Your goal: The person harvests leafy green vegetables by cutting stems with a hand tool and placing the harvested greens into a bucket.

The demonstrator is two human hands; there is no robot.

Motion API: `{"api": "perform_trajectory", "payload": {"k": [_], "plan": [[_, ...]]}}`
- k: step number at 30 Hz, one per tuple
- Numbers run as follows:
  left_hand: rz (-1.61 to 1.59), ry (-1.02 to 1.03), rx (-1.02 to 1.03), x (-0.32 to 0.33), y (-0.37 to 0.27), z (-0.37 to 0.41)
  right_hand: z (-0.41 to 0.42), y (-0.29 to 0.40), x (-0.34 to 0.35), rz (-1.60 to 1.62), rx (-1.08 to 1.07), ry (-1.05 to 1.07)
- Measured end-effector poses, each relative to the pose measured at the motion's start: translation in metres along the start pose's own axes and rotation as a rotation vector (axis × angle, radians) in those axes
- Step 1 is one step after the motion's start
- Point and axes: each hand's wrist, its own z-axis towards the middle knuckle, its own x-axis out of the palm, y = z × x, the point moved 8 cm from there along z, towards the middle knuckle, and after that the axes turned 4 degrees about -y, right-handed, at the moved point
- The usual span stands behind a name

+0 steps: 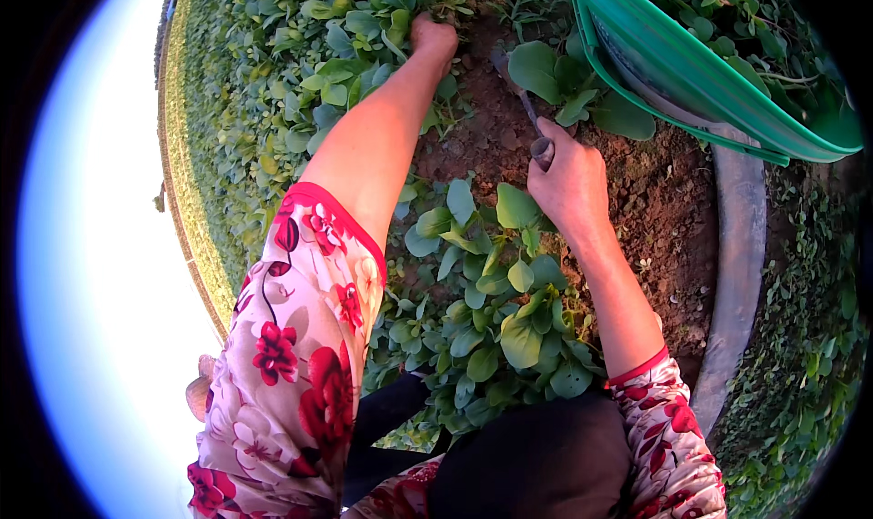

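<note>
My left hand [434, 40] reaches in among low leafy green plants [368, 25] at the top of the view. Its fingers are hidden by the leaves, so their grip does not show. To the right, over bare brown soil [477, 147], my right hand [573, 178] is closed round the wooden handle of a small hand tool [542, 152]. The tool's thin metal shank points up and away from me, and its blade end lies low by the soil, partly obscured. Broad-leaved plants [535, 72] stand just right of the blade.
A green plastic basket [682, 31] with cut or pulled greens [771, 55] inside tilts at the upper right. A grey hose or pipe [740, 246] runs along the soil. More leafy plants [505, 308] grow close before me, and the planted field [225, 110] stretches left.
</note>
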Motion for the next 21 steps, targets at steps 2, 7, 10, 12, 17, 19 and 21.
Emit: {"api": "perform_trajectory", "payload": {"k": [2,7,10,12,17,19,21], "plan": [[-0.148,0.047,-0.098,0.037,-0.022,-0.028,0.031,-0.006,0.008,-0.185,-0.035,-0.028],[-0.282,0.019,-0.289,0.034,-0.056,-0.042,0.093,0.006,0.036,-0.252,-0.282,-0.213],[-0.329,-0.051,-0.32,0.029,-0.049,-0.045,0.059,0.007,0.015,-0.141,-0.234,-0.206],[-0.296,-0.003,-0.424,0.033,-0.063,-0.073,0.021,-0.027,-0.007,-0.092,0.013,-0.112],[-0.274,-0.11,-0.425,0.016,-0.066,-0.081,0.034,-0.023,0.008,-0.13,-0.057,-0.163],[-0.249,-0.128,-0.328,0.011,-0.079,-0.081,0.089,-0.011,0.031,-0.223,-0.219,-0.277],[-0.367,-0.126,-0.387,0.014,-0.07,-0.077,0.133,0.002,0.048,-0.243,-0.257,-0.251]]}}
